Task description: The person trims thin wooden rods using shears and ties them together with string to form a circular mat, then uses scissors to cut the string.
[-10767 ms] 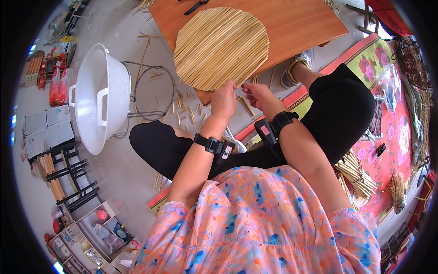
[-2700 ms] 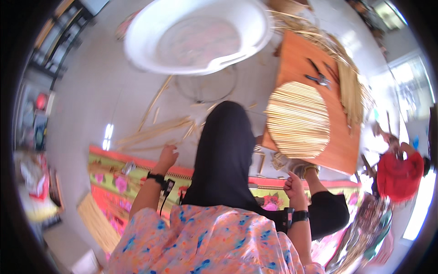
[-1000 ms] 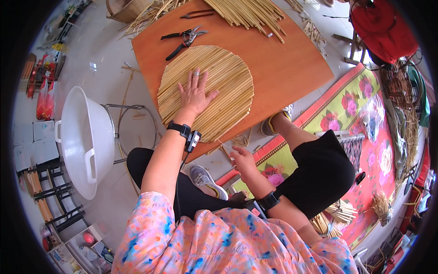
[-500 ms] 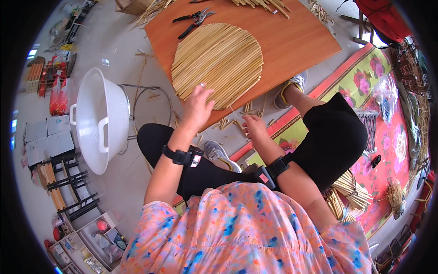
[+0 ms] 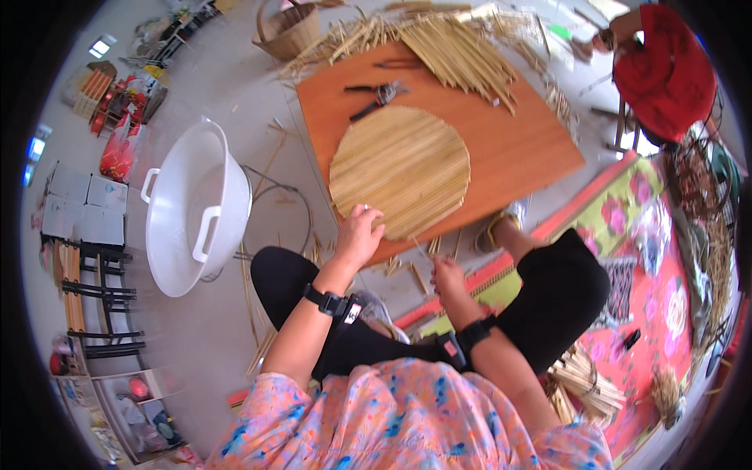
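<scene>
A round mat [image 5: 399, 168] of pale straw-like sticks lies side by side on a brown wooden board [image 5: 517, 164]. At its near left rim, my left hand [image 5: 359, 237] has bent fingers over the edge, with the thumb close by. Just off the near rim, my right hand [image 5: 447, 277] is closed on a thin pale strand [image 5: 422, 250] that runs up to the mat. Whether a needle is on the strand is too small to tell. Beyond the mat lie pruning shears [image 5: 384, 94] with dark handles.
Loose sticks [image 5: 458, 59] are heaped at the board's far edge, near a wicker basket [image 5: 288, 33]. To the left, a white two-handled basin [image 5: 188, 211] stands tilted. Flowered cloth [image 5: 666, 313] and stick bundles [image 5: 587, 380] lie right. A person in red [image 5: 666, 74] is at far right.
The whole view has shifted, so the board and mat appear lower and more of the far side shows. My right hand is slightly nearer the mat; my left stays at its rim.
</scene>
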Available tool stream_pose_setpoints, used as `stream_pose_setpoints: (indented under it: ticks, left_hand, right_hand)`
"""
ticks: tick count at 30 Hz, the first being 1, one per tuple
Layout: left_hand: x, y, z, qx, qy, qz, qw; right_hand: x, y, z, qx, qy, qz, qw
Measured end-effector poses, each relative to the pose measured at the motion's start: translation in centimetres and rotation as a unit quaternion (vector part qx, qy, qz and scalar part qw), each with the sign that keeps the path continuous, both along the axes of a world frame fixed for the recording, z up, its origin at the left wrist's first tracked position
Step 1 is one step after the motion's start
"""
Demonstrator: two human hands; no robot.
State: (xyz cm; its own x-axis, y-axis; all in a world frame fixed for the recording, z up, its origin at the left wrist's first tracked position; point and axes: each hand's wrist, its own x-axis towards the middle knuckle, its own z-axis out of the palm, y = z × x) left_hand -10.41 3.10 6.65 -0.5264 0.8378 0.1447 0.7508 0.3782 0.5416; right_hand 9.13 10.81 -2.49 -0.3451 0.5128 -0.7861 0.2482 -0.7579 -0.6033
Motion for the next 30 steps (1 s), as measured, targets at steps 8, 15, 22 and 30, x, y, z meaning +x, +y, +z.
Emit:
stream_pose_setpoints:
  ticks: [8, 15, 22, 30]
  left_hand:
    - [-8.0, 5.0, 3.2, -0.048, 0.083, 0.036, 0.995]
    - [-17.1, 12.7, 3.6, -0.103, 0.076, 0.023, 0.991]
    - [-23.3, 19.4, -0.4, -0.112, 0.109, 0.018, 0.988]
    - [-27.3, 24.2, -2.1, -0.193, 0.157, -0.026, 0.968]
  right_hand:
    - [0.0, 0.3, 1.7, -0.059, 0.027, 0.083, 0.994]
    - [0.1, 0.3, 3.2, -0.08, 0.041, 0.128, 0.988]
    - [-1.4, 1.1, 3.5, -0.035, 0.017, 0.113, 0.993]
    - [-1.7, 0.6, 2.7, -0.066, 0.038, 0.083, 0.994]
